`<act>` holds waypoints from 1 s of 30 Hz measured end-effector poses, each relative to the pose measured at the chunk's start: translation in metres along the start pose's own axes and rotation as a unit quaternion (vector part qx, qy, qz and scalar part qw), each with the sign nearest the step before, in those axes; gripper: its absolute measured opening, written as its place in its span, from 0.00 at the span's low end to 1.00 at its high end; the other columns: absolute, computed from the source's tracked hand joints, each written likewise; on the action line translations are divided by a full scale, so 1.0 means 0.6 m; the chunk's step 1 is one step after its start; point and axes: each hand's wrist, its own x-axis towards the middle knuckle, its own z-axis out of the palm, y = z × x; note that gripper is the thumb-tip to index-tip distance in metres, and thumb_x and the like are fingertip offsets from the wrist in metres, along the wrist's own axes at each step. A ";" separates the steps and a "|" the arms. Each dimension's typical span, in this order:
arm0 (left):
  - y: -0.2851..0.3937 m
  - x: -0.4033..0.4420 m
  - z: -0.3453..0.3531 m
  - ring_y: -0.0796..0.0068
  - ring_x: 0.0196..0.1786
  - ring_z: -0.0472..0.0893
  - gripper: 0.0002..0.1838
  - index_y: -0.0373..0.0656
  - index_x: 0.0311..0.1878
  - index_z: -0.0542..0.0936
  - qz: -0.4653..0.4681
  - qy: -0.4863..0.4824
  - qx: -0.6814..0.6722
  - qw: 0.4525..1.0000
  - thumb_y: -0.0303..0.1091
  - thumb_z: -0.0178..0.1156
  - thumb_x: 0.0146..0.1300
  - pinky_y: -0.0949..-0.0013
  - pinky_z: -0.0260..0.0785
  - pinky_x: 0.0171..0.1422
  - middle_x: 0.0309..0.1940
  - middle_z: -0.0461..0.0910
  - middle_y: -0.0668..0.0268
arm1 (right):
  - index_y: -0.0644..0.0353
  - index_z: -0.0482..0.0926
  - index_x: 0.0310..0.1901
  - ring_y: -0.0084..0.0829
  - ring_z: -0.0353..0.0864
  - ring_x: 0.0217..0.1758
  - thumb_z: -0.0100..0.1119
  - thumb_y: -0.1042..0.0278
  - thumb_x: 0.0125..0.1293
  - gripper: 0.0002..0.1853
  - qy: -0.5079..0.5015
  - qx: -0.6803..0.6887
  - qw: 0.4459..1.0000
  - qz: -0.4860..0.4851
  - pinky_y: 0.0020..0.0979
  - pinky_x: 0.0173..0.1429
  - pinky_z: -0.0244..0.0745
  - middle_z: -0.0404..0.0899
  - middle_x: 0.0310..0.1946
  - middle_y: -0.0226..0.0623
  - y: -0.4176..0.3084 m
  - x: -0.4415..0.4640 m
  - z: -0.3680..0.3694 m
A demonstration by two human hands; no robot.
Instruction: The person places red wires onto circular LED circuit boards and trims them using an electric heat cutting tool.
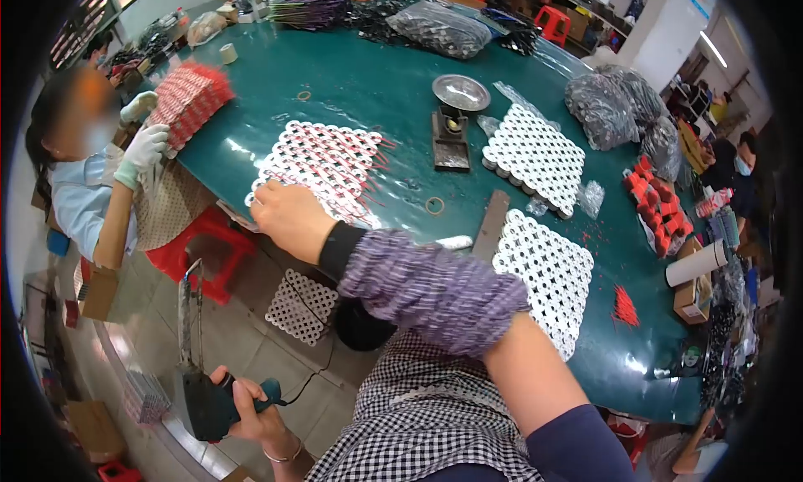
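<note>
Tool (pixel 199 402) is being clutched by left hand (pixel 249 408), threaded panel (pixel 324 157) touched by right hand (pixel 290 218), grip hidden, can't tell. Desk (pixel 368 76) is being hogged by bags (pixel 599 107), metal dish (pixel 461 92).

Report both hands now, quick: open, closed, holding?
Left hand: closed, holding the corded power tool.
Right hand: at the edge of the red-stranded white panel; whether it grips cannot be told.

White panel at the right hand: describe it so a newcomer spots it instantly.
Find the big green table, then the right hand at its near edge. That hand is at one corner of a white panel of round pieces. Red strands cross it and stick out past its side, unlike the two white panels farther right.
</note>
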 end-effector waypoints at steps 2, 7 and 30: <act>-0.001 -0.013 0.027 0.80 0.22 0.69 0.15 0.27 0.56 0.72 -0.036 -0.018 -0.019 0.999 0.18 0.57 0.68 0.77 0.63 0.26 0.53 0.78 0.49 | 0.60 0.78 0.34 0.41 0.79 0.44 0.59 0.71 0.59 0.04 -0.056 -0.037 0.997 0.039 0.40 0.46 0.79 0.76 0.35 0.37 0.011 -0.052 -0.096; -0.011 -0.043 0.085 0.80 0.23 0.70 0.17 0.28 0.58 0.71 -0.093 -0.137 -0.050 0.985 0.18 0.56 0.67 0.78 0.63 0.26 0.55 0.78 0.48 | 0.65 0.83 0.46 0.44 0.82 0.53 0.62 0.78 0.59 0.13 0.016 -0.080 0.980 0.180 0.40 0.55 0.80 0.83 0.48 0.43 0.040 -0.271 -0.367; 0.099 -0.237 0.345 0.80 0.25 0.74 0.24 0.31 0.61 0.75 -0.179 -0.444 -0.047 0.876 0.20 0.66 0.61 0.75 0.67 0.27 0.47 0.81 0.57 | 0.64 0.86 0.42 0.43 0.81 0.45 0.68 0.79 0.58 0.10 -0.006 -0.205 0.810 0.550 0.39 0.50 0.77 0.84 0.37 0.41 -0.020 -0.790 -0.685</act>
